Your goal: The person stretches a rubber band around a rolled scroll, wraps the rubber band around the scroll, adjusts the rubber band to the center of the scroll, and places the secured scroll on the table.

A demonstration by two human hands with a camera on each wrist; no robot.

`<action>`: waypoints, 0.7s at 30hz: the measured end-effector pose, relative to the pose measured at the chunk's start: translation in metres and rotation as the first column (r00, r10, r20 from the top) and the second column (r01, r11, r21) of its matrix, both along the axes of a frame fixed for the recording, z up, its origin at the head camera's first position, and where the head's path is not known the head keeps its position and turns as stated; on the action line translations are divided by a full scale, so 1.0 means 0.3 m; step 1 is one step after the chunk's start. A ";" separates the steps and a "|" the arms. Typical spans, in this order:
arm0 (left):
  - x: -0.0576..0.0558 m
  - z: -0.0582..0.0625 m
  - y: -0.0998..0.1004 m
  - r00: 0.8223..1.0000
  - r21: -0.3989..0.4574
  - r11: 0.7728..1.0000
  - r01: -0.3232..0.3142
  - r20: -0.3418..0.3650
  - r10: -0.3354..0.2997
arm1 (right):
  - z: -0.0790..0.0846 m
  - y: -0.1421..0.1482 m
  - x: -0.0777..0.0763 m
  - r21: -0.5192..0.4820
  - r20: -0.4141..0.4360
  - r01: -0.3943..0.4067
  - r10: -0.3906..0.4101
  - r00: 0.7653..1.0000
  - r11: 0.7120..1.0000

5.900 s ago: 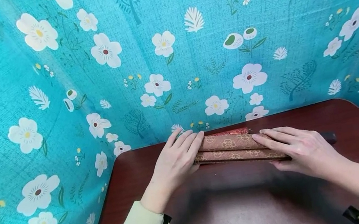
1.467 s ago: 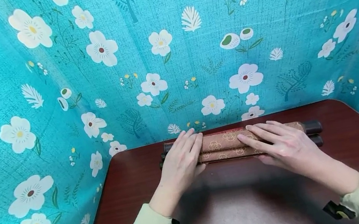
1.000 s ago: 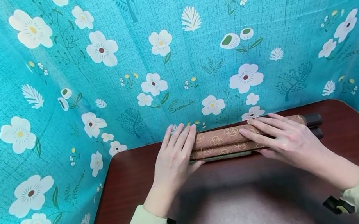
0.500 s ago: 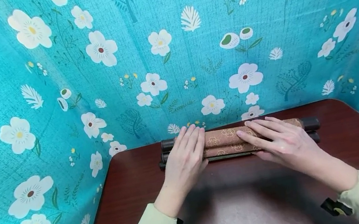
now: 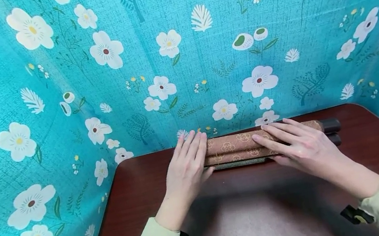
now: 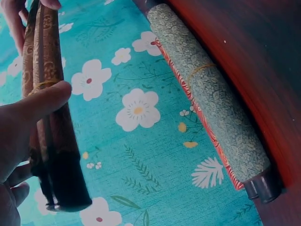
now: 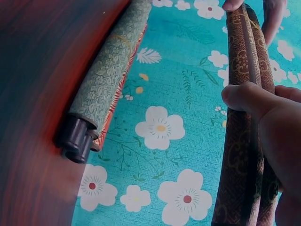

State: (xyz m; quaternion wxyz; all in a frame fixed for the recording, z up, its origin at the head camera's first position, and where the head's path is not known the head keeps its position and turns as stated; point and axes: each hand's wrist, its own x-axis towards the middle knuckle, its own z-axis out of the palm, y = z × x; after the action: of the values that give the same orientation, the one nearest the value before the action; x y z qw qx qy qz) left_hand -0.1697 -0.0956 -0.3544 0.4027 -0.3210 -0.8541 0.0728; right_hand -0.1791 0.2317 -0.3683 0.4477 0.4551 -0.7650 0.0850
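Observation:
Both hands hold a brown scroll (image 5: 228, 145) with gold flower patterns, dark end knobs and a thin yellow band. My left hand (image 5: 185, 166) grips it toward its left end, thumb (image 6: 51, 98) on the near side and fingers over the top. Toward the other end, my right hand (image 5: 303, 145) grips it the same way, its thumb (image 7: 244, 96) pressed on the near side. In both wrist views, the brown scroll is held apart from a green patterned scroll (image 6: 218, 101) with its own yellow band. A red patterned scroll (image 7: 110, 113) lies close behind the green one.
The dark red-brown table (image 5: 131, 198) has its far edge just behind the scrolls. A turquoise curtain (image 5: 182, 73) with white flowers hangs behind and along the sides. Black camera straps show at both wrists.
The brown scroll, tilted several seconds ago, is now level. Red cloth behind it has gone from the head view, and a green strip shows below. My left hand has shifted slightly left since half a second ago.

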 end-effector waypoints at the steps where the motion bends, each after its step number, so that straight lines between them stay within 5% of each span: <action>1: -0.001 -0.002 0.001 1.000 0.000 1.000 0.001 0.006 -0.001 | 0.002 0.000 0.001 0.003 0.000 -0.004 0.004 1.000 1.000; 21: -0.004 -0.009 0.070 0.996 0.048 0.996 0.074 0.042 -0.076 | -0.009 -0.032 0.020 0.005 -0.007 0.018 -0.018 1.000 1.000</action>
State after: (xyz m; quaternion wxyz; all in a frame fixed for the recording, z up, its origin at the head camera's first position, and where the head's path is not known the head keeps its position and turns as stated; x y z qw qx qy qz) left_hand -0.1710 -0.0745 -0.3572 0.3936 -0.3448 -0.8516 0.0308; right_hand -0.1730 0.2221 -0.3710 0.4499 0.4497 -0.7677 0.0775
